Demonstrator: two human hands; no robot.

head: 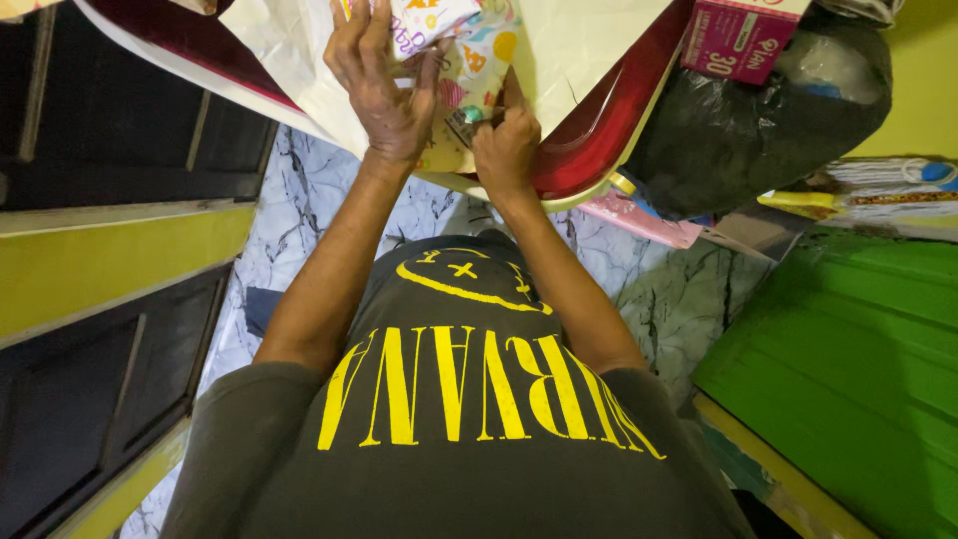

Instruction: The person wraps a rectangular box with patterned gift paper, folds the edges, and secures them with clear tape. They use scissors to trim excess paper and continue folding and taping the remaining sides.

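My left hand (384,80) rests near the top of the view on a parcel wrapped in colourful patterned paper (469,60), fingers spread over it. My right hand (507,148) is just below and to the right, closed around a small dark object (469,122) pressed against the wrapped parcel; what that object is cannot be made out. Under the parcel lies a sheet of pale cream paper (579,50) on a red-topped surface (599,130). My grey shirt with yellow print fills the lower middle.
A black plastic bag (758,120) bulges at upper right with a pink box (738,35) on it. A green panel (848,369) fills the right side. Dark and yellow cabinet fronts (100,250) line the left. Marble-patterned floor (299,200) lies below.
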